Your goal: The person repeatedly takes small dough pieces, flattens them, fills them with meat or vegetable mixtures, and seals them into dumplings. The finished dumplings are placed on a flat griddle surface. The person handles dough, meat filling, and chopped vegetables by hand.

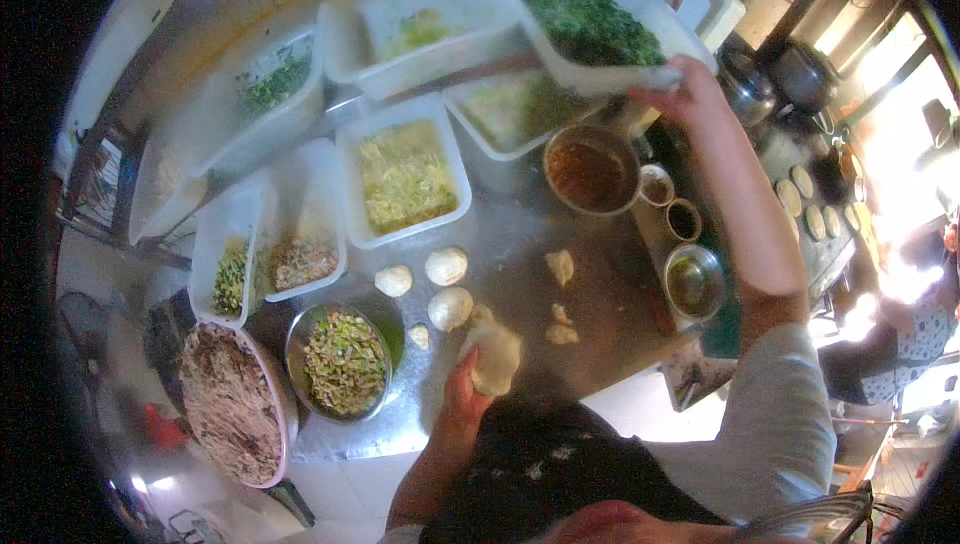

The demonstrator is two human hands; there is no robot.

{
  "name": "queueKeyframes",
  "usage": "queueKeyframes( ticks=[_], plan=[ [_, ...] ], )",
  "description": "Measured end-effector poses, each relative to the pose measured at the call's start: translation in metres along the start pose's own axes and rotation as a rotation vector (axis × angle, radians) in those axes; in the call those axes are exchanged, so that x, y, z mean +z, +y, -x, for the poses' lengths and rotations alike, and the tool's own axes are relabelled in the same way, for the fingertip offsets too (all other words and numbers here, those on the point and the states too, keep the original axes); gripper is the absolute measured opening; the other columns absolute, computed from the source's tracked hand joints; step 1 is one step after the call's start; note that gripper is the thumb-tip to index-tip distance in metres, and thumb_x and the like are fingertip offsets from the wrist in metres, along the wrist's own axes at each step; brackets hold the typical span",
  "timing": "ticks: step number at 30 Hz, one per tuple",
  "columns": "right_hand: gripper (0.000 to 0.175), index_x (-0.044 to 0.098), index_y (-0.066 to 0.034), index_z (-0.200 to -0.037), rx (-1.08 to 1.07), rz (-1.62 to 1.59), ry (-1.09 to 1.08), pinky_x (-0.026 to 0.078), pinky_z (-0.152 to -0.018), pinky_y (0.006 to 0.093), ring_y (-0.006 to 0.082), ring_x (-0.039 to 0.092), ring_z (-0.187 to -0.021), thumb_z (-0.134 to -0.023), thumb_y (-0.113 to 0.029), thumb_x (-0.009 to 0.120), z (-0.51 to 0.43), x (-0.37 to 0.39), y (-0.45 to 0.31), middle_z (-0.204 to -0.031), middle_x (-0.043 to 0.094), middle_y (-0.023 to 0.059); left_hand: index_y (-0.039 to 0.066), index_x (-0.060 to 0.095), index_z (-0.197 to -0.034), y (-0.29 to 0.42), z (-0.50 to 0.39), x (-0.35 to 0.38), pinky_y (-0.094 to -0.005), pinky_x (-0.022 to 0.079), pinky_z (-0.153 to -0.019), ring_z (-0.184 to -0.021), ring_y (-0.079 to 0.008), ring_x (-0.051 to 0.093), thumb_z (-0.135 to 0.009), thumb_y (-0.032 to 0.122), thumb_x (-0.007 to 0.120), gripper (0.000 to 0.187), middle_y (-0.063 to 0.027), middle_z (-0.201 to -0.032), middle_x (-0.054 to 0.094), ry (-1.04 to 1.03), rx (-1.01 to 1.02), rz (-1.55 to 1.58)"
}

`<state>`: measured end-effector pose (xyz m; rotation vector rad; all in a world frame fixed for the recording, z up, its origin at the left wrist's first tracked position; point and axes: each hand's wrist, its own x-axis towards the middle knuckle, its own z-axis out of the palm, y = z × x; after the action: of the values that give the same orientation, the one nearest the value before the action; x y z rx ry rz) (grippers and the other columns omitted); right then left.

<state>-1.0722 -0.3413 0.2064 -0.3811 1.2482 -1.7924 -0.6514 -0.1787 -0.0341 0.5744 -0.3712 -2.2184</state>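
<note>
In my left hand [463, 386], near the table's front edge, is a soft piece of pale dough [496, 359]. My right hand [679, 86] stretches to the upper right and grips the near corner of a white plastic tub [551, 68] holding chopped dark greens [592, 25]. Left of the held dough sit three round filled-looking dough balls [446, 266] and a small dough scrap [419, 336]. Several torn dough bits [561, 334] lie to its right. A steel bowl of chopped filling [341, 364] stands left of my left hand.
White tubs of shredded vegetables [401, 176] and other fillings line the back. At far left is a large basin of pinkish filling [232, 401]. A bowl of brown paste [592, 169] and a bowl of oil [694, 281] stand right. Another person [900, 326] is at far right, by flat rounds [816, 221].
</note>
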Motion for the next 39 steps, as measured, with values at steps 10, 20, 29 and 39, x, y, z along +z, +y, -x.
queueKeyframes(
  ticks=[10,20,29,39],
  plan=[
    [0.019,0.053,-0.006,-0.09,0.08,-0.013,0.131,0.054,-0.066,0.0384,0.0216,0.058,-0.066,-0.074,-0.015,0.057,0.19,-0.105,0.053,-0.071,0.054,0.0074,0.005,0.044,-0.127,0.02,-0.034,0.035,-0.0438,0.048,-0.091,-0.109,-0.0293,0.056,-0.092,0.028,0.053,0.044,-0.0134,-0.122,0.056,0.133,-0.038,-0.023],
    [0.022,0.045,-0.0056,-0.106,0.219,0.153,0.078,0.054,-0.062,0.0434,0.0296,0.055,-0.084,-0.087,-0.014,0.054,0.085,-0.022,0.268,-0.091,0.049,0.01,0.004,0.045,-0.126,0.032,-0.066,0.023,-0.0438,0.048,-0.091,-0.107,-0.0288,0.057,-0.094,0.03,0.048,0.041,-0.0146,-0.115,0.058,0.089,0.134,0.095],
    [0.028,0.06,-0.005,-0.105,-0.999,1.046,0.012,0.041,-0.096,0.0406,0.0312,0.054,-0.11,-0.081,-0.016,0.068,0.029,0.057,0.228,-0.105,0.062,0.015,0.005,0.046,-0.128,0.076,-0.147,0.047,-0.0438,0.046,-0.092,-0.11,-0.0279,0.056,-0.094,0.029,0.049,0.042,-0.0114,-0.12,0.057,-0.073,0.293,0.378],
    [0.047,0.06,-0.0018,-0.107,-0.758,1.403,-0.706,0.045,-0.09,0.0429,0.0354,0.055,-0.102,-0.08,-0.039,0.065,-0.049,0.116,0.276,-0.107,0.058,0.0197,0.005,0.046,-0.127,0.071,-0.17,0.061,-0.0447,0.046,-0.09,-0.106,-0.0302,0.056,-0.089,0.035,0.053,0.049,-0.0125,-0.119,0.056,0.022,0.371,0.363]
  ],
)
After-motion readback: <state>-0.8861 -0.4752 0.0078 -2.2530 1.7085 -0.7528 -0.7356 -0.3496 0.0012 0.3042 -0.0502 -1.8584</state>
